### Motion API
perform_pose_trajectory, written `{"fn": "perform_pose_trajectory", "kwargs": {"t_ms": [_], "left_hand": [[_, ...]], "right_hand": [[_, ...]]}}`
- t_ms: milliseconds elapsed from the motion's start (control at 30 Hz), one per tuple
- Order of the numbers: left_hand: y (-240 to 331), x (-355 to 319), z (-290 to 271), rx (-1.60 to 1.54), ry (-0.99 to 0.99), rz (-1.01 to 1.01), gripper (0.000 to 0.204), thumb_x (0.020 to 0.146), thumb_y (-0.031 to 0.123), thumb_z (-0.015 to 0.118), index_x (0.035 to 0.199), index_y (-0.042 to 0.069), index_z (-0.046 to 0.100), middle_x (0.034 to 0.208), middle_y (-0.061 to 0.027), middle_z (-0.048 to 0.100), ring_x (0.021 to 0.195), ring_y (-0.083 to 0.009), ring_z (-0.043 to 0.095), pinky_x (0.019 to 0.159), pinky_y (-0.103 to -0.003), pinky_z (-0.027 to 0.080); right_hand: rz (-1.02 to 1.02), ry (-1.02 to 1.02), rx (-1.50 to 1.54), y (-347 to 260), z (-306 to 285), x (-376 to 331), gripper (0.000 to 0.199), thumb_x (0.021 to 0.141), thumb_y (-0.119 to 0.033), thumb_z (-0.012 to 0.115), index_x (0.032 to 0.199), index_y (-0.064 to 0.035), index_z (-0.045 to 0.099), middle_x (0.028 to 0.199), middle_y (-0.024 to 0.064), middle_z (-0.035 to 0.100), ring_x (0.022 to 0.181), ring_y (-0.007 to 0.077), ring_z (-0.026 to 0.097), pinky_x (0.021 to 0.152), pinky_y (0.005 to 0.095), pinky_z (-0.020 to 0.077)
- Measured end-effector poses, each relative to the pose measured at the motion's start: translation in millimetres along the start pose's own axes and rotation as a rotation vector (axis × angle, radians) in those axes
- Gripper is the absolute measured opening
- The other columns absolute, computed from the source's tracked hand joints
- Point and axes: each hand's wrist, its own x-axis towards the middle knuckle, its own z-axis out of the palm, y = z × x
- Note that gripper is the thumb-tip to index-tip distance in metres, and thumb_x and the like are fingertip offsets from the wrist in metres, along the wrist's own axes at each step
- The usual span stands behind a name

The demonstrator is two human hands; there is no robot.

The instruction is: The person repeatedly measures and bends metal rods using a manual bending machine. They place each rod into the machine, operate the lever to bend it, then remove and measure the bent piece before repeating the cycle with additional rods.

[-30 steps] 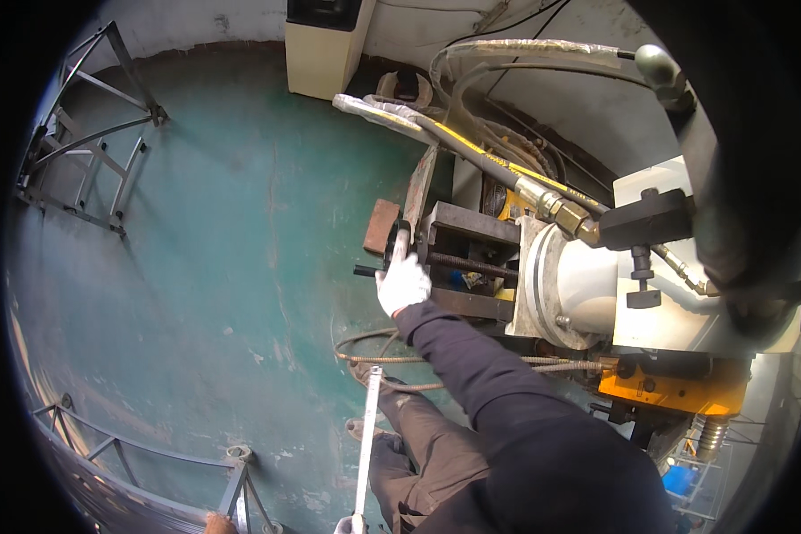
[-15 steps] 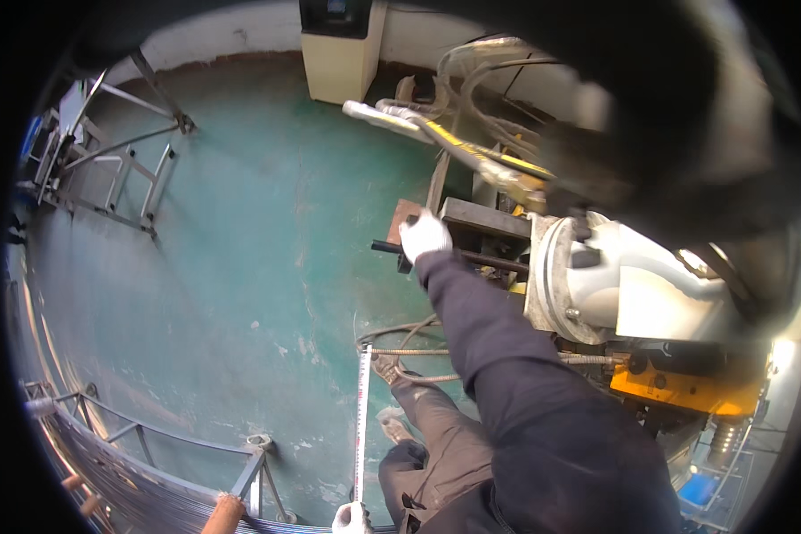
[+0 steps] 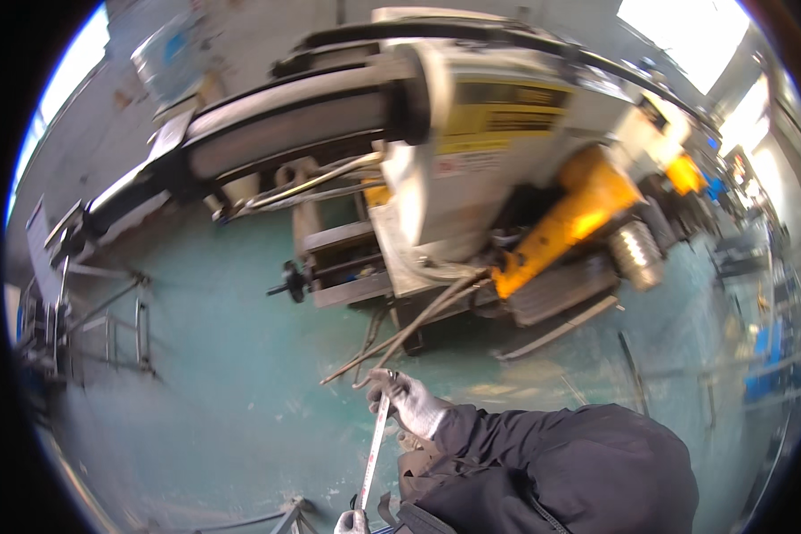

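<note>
A tape measure's white blade (image 3: 376, 449) runs slanting between my two hands, low in the middle of the view. At its lower end my left hand (image 3: 351, 522), in a white glove, is closed on it; the picture's lower edge cuts that hand off. My right hand (image 3: 411, 402), in a grey-white glove, is closed with its fingertips at the blade's upper end. Just beyond those fingers lie the ends of thin brown cables or rods (image 3: 400, 338), which reach up to the machine. Whether the fingers touch them I cannot tell.
A large machine with a white body (image 3: 463, 178), a yellow-orange part (image 3: 565, 227) and a long cylinder (image 3: 285, 125) fills the far side. Its crank handle (image 3: 289, 283) sticks out leftward. Metal frames (image 3: 107, 334) stand at left; another frame (image 3: 289, 516) is at the lower edge.
My right hand has left the black bar on the machine and come down to the tape's upper end. My left hand keeps hold of the tape. The view has swung toward the machine.
</note>
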Motion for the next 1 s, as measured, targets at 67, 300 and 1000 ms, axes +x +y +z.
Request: {"fn": "perform_pose_trajectory", "kwargs": {"t_ms": [67, 300, 1000], "left_hand": [[-6.2, -13.4, 1.5, 0.063, -0.099, 0.066, 0.035, 0.118, 0.029, 0.081, 0.133, -0.003, 0.081, 0.122, -0.0171, 0.083, 0.114, -0.0271, 0.076, 0.102, -0.040, 0.060], [110.9, -44.6, 8.7, 0.258, -0.268, 0.350, 0.029, 0.116, 0.025, 0.084, 0.130, 0.000, 0.082, 0.118, -0.0134, 0.081, 0.109, -0.0240, 0.074, 0.099, -0.039, 0.059], [553.8, -291.9, 445.8, 0.468, 0.065, 1.302, 0.012, 0.096, -0.001, 0.085, 0.099, 0.007, 0.076, 0.092, -0.0131, 0.066, 0.086, -0.0356, 0.067, 0.081, -0.046, 0.054]], "right_hand": [[-0.152, 0.011, -0.212, -35.6, -16.8, -60.2, 0.038, 0.122, -0.030, 0.076, 0.146, -0.0016, 0.073, 0.117, 0.0083, 0.081, 0.103, 0.0196, 0.079, 0.094, 0.0381, 0.0669], [-0.189, 0.250, -0.297, -166.5, -88.1, -225.3, 0.037, 0.116, -0.035, 0.086, 0.130, -0.0010, 0.085, 0.111, 0.0047, 0.085, 0.103, 0.0128, 0.078, 0.090, 0.0309, 0.0637], [-1.098, 0.829, -0.110, -598.1, -584.4, -440.2, 0.038, 0.124, -0.028, 0.073, 0.145, 0.0029, 0.079, 0.104, 0.0138, 0.086, 0.076, 0.0191, 0.078, 0.068, 0.0324, 0.0652]]}}
